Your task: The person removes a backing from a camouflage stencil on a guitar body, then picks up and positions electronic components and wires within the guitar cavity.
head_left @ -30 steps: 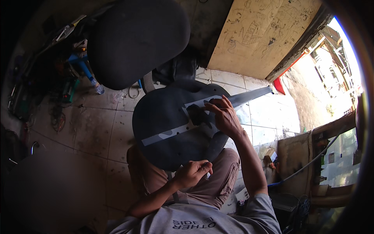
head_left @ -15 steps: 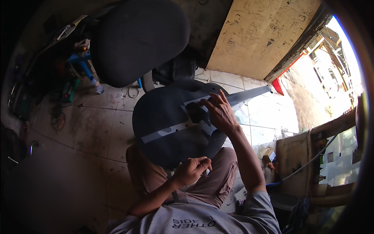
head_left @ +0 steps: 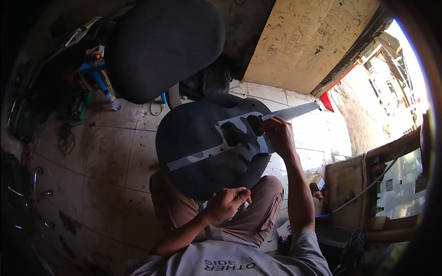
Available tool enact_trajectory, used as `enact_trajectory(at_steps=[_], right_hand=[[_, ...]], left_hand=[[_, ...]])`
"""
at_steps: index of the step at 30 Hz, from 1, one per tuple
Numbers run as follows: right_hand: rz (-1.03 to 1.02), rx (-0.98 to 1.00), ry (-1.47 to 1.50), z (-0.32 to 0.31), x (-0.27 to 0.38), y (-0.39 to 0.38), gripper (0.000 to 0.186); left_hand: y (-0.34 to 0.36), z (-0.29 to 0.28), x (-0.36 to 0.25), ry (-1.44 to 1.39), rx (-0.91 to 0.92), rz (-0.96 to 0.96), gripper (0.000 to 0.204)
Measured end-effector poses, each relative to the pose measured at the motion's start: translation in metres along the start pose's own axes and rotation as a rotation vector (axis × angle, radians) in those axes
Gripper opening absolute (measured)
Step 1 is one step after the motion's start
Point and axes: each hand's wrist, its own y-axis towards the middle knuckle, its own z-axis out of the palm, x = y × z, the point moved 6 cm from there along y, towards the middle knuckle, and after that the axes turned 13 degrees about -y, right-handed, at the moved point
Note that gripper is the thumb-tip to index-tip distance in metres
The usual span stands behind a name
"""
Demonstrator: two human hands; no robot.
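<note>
The dark guitar-shaped body point(head_left: 195, 138) lies over the lap point(head_left: 264, 195), probably so that its openings point(head_left: 230, 133) face upward. Near its grey bar point(head_left: 292, 112) is the right hand point(head_left: 278, 134) (whether its fingers grip, I cannot tell); the left hand point(head_left: 225, 204) has fingers closed on a small shiny piece point(head_left: 245, 207).

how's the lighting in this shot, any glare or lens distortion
Head view: glare washes out the bright outdoor opening at right; head view: the large black rounded cushion sits in shadow; head view: the dark matte guitar-shaped body has nearly black cutouts; head view: fisheye distortion curves joints between grimy pale floor tiles.
</note>
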Motion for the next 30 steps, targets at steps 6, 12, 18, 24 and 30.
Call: enact_trajectory(at_steps=[6,12,18,24,30], right_hand=[[-0.252,-0.167,-0.42,0.023,0.019,0.009,0.032],[0.009,0.105,-0.503,0.05,0.016,0.039,0.043],[0.042,0.082,-0.44,0.055,0.013,0.049,0.044],[0.018,0.138,-0.436,0.049,0.014,0.044,0.043],[-0.009,0.038,-0.454,0.052,0.018,0.04,0.041]], left_hand=[[0.001,0.001,0.003,-0.018,0.02,0.002,0.045],[0.0,-0.001,-0.001,0.022,0.011,-0.032,0.045],[0.0,-0.001,-0.005,-0.044,0.005,0.003,0.044],[-0.001,0.0,0.0,-0.006,0.004,-0.002,0.045],[0.0,0.001,-0.005,-0.036,0.002,0.053,0.042]])
